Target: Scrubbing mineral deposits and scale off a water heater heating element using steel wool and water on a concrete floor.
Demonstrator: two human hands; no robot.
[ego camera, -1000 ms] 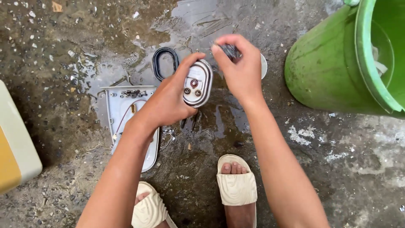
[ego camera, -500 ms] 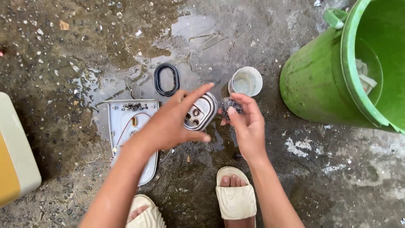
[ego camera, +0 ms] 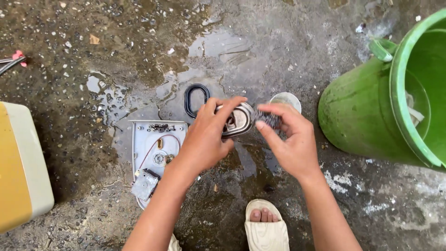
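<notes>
Oval metal plate (ego camera: pixel 238 121), gripped, steel wool (ego camera: pixel 267 118) touching

Single head view, looking steeply down, close over wet ground (ego camera: pixel 139 42).

A gasket ring (ego camera: pixel 196 100) lies behind a baseplate (ego camera: pixel 155 153), a bucket (ego camera: pixel 371 107) stands far right, a box (ego camera: pixel 21 167) far left.
</notes>
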